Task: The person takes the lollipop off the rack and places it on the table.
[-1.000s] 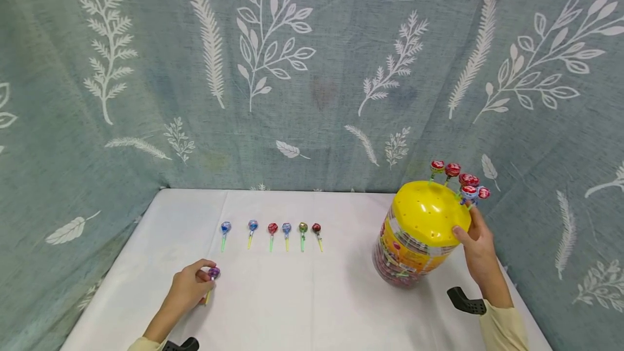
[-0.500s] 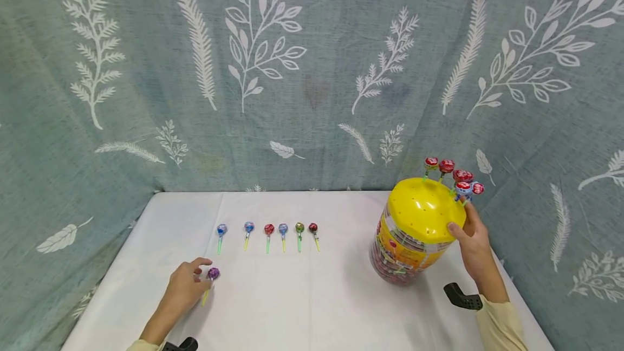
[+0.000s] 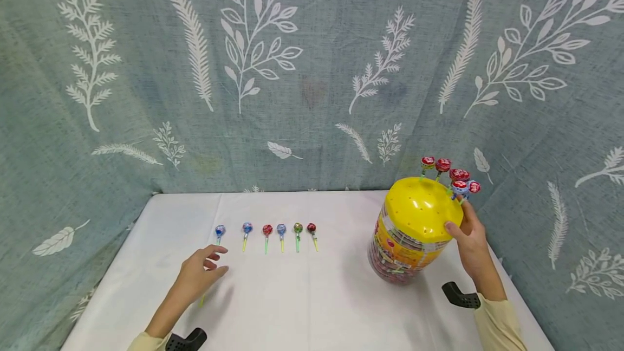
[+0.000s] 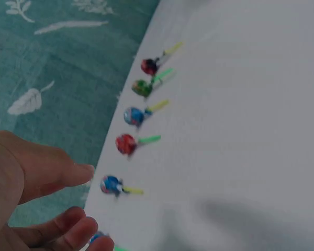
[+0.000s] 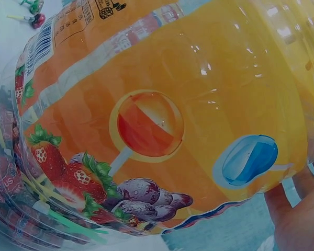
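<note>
Left hand [image 3: 199, 274]: fingers parted, holding nothing, near lollipops [image 3: 281, 229] on the tabletop [image 3: 331, 307].
Right hand [image 3: 473, 240]: grips the jar [image 3: 407, 248] at its lid [image 3: 421, 207].
Jar risk: may tip if pulled unevenly.

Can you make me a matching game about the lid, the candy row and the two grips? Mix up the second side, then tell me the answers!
Column one:
1. Lid
2. Candy row
3. Left grip
4. Right grip

Column two:
A. Lying on the white table
B. Holding the jar
C. Yellow
D. Holding nothing

Right pairs: 1-C, 2-A, 3-D, 4-B
</note>
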Motion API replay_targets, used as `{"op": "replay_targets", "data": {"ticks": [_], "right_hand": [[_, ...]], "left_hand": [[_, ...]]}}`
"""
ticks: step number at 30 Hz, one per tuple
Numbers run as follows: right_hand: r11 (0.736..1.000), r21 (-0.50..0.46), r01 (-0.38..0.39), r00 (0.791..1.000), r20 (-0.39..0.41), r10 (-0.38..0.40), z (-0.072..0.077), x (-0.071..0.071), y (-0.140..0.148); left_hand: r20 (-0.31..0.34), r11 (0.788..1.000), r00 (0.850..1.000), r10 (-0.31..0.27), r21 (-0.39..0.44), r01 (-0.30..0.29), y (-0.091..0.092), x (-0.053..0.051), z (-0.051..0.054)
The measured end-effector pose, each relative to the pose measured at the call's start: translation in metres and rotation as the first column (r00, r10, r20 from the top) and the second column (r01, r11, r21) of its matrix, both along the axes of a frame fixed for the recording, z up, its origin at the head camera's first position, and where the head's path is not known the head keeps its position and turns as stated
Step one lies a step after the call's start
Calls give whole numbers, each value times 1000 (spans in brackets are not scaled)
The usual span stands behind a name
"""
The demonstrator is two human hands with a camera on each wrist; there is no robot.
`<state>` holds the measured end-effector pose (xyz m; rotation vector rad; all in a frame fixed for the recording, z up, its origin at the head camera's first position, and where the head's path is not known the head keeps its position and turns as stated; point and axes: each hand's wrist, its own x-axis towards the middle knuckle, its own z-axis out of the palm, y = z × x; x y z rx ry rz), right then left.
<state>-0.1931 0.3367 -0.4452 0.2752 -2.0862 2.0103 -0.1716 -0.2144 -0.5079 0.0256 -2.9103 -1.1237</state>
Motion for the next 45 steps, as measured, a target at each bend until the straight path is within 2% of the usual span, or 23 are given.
{"op": "replay_targets", "data": {"ticks": [8, 15, 18, 24, 32, 34, 39, 41, 45], "right_hand": [[1000, 0, -4, 1000, 5, 4, 1, -1, 0], [1000, 12, 7, 1000, 3, -7, 2, 0, 1], [1000, 9, 17, 1000, 9, -17, 2, 0, 2], [1000, 1, 8, 1000, 9, -8, 1, -1, 1], [1000, -2, 2, 1000, 7, -2, -2, 0, 0], [1000, -4, 9, 1000, 17, -9, -2, 1, 0], [1000, -3, 12, 1000, 29, -12, -2, 2, -1], [1000, -4, 7, 1000, 21, -6, -1, 2, -1], [1000, -6, -10, 1000, -11, 10, 0, 2, -2]], "left_hand": [[-45, 991, 999, -28, 128, 33, 30, -2, 21], [-98, 971, 993, -67, 222, 87, 62, -11, 42], [-133, 955, 986, -96, 268, 129, 76, -16, 49], [-189, 929, 969, -159, 305, 212, 108, -28, 64], [-239, 867, 944, -228, 392, 309, 155, -44, 87], [-257, 851, 938, -233, 413, 325, 166, -45, 97], [-279, 831, 925, -259, 424, 360, 186, -39, 130], [-287, 827, 918, -272, 417, 376, 193, -44, 132], [-327, 813, 899, -291, 411, 413, 206, -62, 125]]}}
